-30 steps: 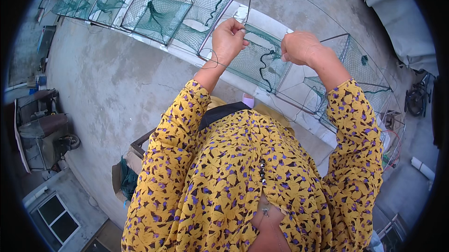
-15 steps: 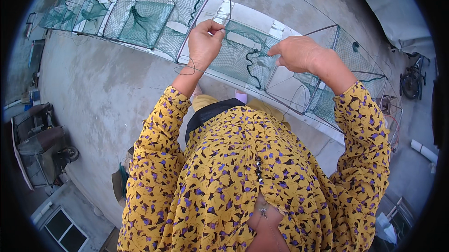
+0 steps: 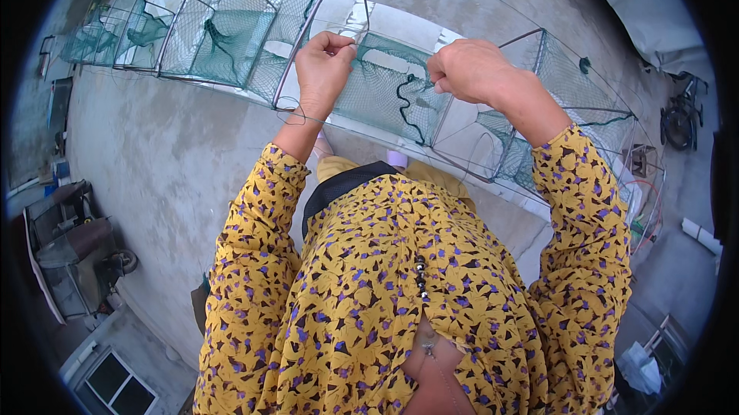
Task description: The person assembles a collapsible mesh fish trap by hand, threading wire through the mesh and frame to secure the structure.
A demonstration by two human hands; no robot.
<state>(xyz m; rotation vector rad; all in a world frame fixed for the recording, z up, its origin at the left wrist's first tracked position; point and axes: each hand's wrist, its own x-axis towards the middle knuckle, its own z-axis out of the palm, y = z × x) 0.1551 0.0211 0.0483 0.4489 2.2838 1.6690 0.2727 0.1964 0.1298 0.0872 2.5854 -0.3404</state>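
A long fish trap [image 3: 231, 45] of green netting on thin metal frames stretches in front of me. My left hand [image 3: 323, 68] is pinched at the upper edge of a netting panel [image 3: 373, 99], beside an upright frame. A thin cord [image 3: 296, 111] loops around that wrist. My right hand [image 3: 473, 72] has its fingers curled together at the panel's right side, near a frame bar; whatever they hold is hidden. Between the hands, a dark green cord [image 3: 402, 103] hangs wavy against the mesh. A loose loop of thin line [image 3: 483, 155] lies right of the panel.
A long white board [image 3: 416, 26] lies under the trap on the concrete floor [image 3: 177, 130]. At the left stands a three-wheeled vehicle [image 3: 73, 249]; a bicycle [image 3: 679, 115] stands at the right, below a grey cover [image 3: 647, 11]. My feet are just below the trap.
My right hand's fingers have curled in from a more outstretched pose. Both hands appear slightly farther left in the picture, as does the trap. My left hand keeps its pinch.
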